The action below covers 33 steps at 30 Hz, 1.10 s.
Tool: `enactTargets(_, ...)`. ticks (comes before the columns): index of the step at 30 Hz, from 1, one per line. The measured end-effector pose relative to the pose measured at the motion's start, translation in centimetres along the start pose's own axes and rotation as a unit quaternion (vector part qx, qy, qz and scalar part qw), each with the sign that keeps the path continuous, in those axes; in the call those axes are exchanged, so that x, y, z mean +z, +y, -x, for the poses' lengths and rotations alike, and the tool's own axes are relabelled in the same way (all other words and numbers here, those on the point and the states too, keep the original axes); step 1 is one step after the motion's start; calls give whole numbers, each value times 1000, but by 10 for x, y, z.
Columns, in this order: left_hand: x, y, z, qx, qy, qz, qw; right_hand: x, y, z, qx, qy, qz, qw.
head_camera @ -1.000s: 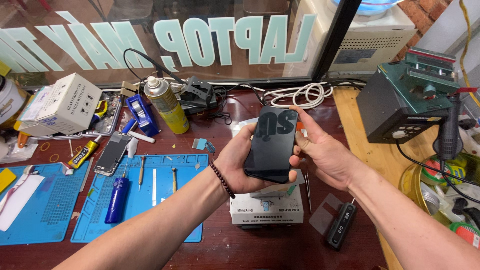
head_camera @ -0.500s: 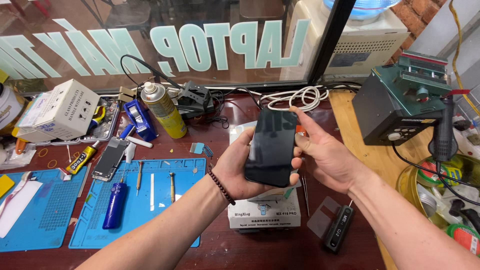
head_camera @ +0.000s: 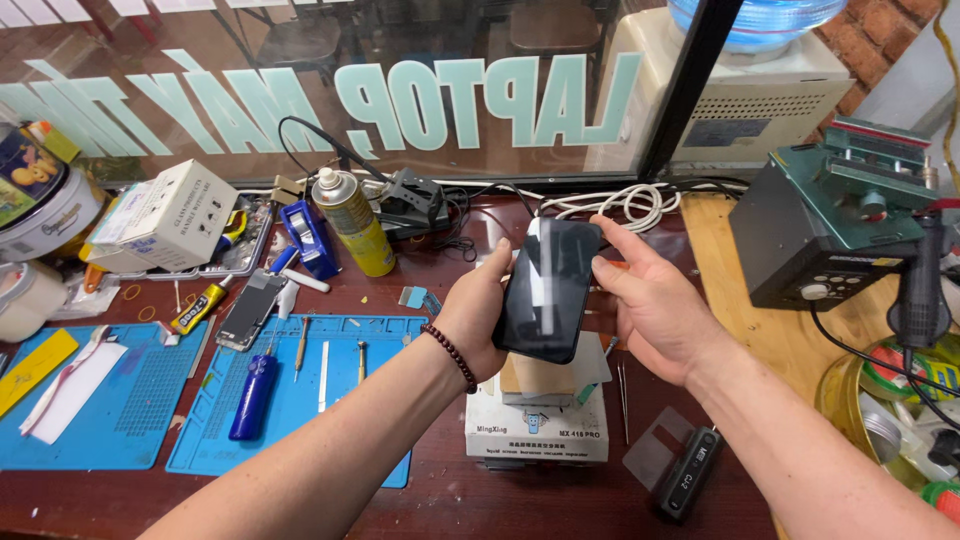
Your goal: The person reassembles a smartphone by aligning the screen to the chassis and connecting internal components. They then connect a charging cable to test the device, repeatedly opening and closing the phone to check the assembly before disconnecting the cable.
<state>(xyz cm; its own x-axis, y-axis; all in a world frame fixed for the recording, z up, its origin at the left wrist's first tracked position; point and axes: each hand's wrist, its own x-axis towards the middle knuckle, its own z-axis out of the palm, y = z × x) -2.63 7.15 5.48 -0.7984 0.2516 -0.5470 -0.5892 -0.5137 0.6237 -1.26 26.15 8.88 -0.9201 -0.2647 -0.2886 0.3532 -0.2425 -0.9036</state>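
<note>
A black smartphone (head_camera: 548,290) with a glossy dark screen is held upright above the bench, tilted slightly. My left hand (head_camera: 480,318) grips its left edge from behind, a dark bead bracelet on the wrist. My right hand (head_camera: 650,300) holds the phone's right edge, thumb and fingers on the side. Under the phone sits a small white heating machine (head_camera: 538,430) with a tan pad on top.
Two blue work mats (head_camera: 290,400) carry a blue screwdriver (head_camera: 250,397) and thin tools. A yellow spray can (head_camera: 351,221), white box (head_camera: 162,215), loose phone screen (head_camera: 247,310), green-topped station (head_camera: 825,230), black remote-like device (head_camera: 688,484) and tweezers (head_camera: 622,400) surround the spot.
Both hands have kept the phone. It has turned a little, so a bright reflection now runs down its screen; the view has shifted slightly.
</note>
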Motion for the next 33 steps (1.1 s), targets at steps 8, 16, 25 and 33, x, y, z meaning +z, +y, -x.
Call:
enactTargets(8, -31, 25, 43, 26, 11, 8, 1000, 59, 11, -22, 49, 0, 15, 999)
enactTargets(16, -116, 55, 73, 120, 66, 23, 990, 141, 36, -44, 57, -49, 32, 997)
enactTargets(25, -236, 115, 144, 218, 159, -133, 954, 292, 83, -63, 62, -54, 47, 995)
enactTargets(33, -347, 176, 218, 230, 155, -135, 951, 426, 130, -88, 56, -72, 67, 994)
